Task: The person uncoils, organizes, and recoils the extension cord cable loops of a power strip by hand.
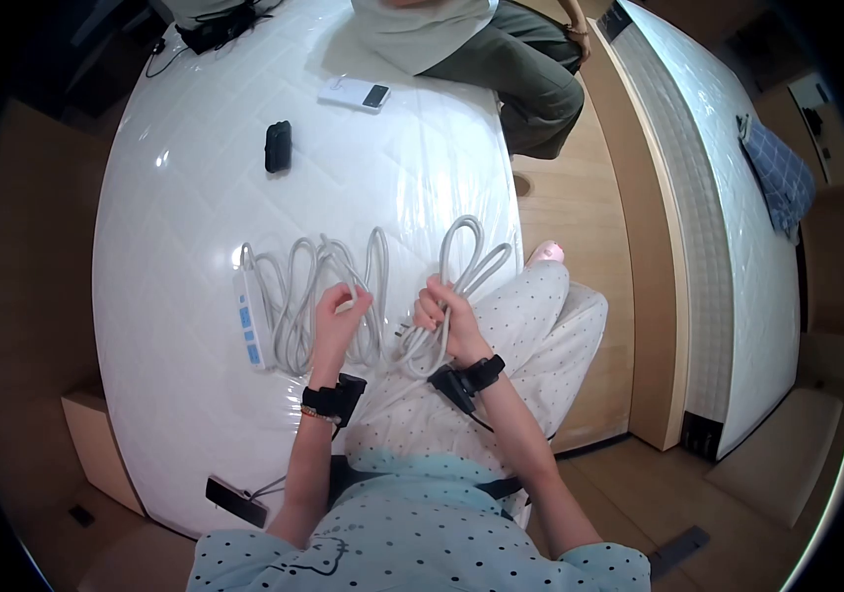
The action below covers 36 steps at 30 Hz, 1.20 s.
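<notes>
Head view: the right hand [449, 314] is closed around gathered loops of gray cable [444, 259]. Just left of it, the left hand [339, 308] pinches 1 strand. From there the coils spread leftward to a white power strip [252, 321], its long axis near to far, the left hand nearer it. Farther on the plastic-wrapped mattress [175, 247] lies a black case [278, 147].

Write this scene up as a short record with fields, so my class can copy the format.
Left hand: pinching slim, flexible grey cable
Right hand: gripping gathered loops of grey cable
Left of the loops: white-and-blue oblong power strip
Surface: plastic-wrapped white quilted mattress
Farther off: small black oblong case; flat white rectangular object
Nearby: seated person in dark green trousers
</notes>
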Available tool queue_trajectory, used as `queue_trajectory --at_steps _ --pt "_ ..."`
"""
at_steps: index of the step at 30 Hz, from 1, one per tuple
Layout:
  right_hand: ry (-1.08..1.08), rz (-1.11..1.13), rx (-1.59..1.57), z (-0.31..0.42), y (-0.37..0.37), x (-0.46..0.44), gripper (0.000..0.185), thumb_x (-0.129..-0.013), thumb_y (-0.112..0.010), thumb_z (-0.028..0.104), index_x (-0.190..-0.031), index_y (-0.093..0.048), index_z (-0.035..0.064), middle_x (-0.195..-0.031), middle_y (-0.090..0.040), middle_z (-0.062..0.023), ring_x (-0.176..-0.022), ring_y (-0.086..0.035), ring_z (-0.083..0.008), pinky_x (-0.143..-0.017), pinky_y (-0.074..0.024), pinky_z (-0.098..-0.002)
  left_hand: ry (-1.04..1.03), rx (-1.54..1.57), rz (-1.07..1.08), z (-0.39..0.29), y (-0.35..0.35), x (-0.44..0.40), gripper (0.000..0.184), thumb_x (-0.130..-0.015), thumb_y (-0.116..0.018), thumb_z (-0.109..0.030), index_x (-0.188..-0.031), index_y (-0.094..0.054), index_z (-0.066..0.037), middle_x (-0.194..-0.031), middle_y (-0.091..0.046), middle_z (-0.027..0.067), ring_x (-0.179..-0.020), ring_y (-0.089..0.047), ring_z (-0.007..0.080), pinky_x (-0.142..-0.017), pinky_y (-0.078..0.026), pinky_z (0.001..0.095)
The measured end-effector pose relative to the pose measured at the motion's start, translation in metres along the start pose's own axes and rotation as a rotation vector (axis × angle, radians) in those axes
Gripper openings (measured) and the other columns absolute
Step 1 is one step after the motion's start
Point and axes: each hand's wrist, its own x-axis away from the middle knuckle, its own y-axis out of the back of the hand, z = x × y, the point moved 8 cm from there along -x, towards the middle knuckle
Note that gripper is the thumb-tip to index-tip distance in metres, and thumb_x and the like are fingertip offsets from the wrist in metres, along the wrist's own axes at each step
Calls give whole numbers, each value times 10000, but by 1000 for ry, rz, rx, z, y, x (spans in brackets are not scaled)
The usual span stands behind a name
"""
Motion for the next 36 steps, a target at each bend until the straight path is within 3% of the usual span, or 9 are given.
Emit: queue_trajectory --at_steps 1,4,6,7,13,16,22,29,36 --pt "-5 -27 16 -3 5 -3 197 -914 -505 187 -735 -455 123 -532 -386 4 -499 -422 -126 -516 -355 -252 -117 -44 -20 -10 -4 2 142 -843 -630 -94 -949 -600 -6 -851 -617 7 -808 -570 87 -705 -438 174" --pt "0 -134 149 -8 15 -12 107 -857 -606 167 -837 -545 81 -655 -517 -16 -597 -490 -115 -545 -390 -230 149 141 153 -4 -22 3 155 -872 -598 -119 -984 -605 -12 -1079 -609 52 -905 -568 112 -842 -426 247" --pt "30 -250 350 -5 21 -15 161 -840 -633 178 -918 -579 47 -783 -582 -27 -697 -524 -108 -608 -418 -218 74 206 198 -18 -32 6 165 -882 -584 -126 -997 -599 -9 -1079 -610 51 -921 -563 107 -836 -428 246" --pt "-15 -149 404 -7 18 -18 265 -826 -652 178 -1017 -583 8 -921 -600 -36 -796 -528 -95 -652 -430 -216 37 240 220 -24 -36 7 171 -888 -577 -130 -1004 -596 -7 -1078 -611 51 -929 -560 105 -834 -429 245" --pt "-61 -193 248 -8 26 -12 170 -783 -681 79 -886 -550 50 -900 -588 -29 -841 -563 -105 -690 -453 -229 -123 -110 384 -53 -51 13 154 -875 -570 -108 -998 -636 -44 -1040 -618 52 -923 -573 130 -780 -449 259" --pt "-66 -113 212 -9 30 -13 192 -762 -694 51 -827 -515 72 -870 -585 -29 -839 -584 -120 -688 -465 -241 -295 -192 311 -59 -50 14 121 -846 -602 -100 -929 -650 -26 -991 -608 60 -829 -596 165 -748 -446 278" --pt "113 -293 281 0 47 -13 209 -742 -703 41 -811 -509 76 -769 -587 -39 -693 -595 -140 -622 -468 -262 -164 -248 197 -45 -29 -1 139 -846 -609 -135 -917 -650 -23 -877 -626 75 -723 -583 153 -622 -453 252" --pt "88 -280 303 4 54 -11 174 -755 -675 46 -868 -543 35 -766 -576 -51 -679 -568 -136 -595 -461 -257 0 -326 -89 -49 1 -6 142 -830 -629 -119 -914 -615 -5 -836 -647 66 -664 -615 122 -554 -476 247" --pt "36 -82 468 -7 24 -13 310 -732 -709 43 -1001 -557 9 -823 -602 -62 -740 -598 -134 -638 -484 -254 -227 -351 66 -49 -47 -3 156 -797 -667 -112 -858 -596 13 -927 -617 76 -754 -621 171 -595 -487 260"
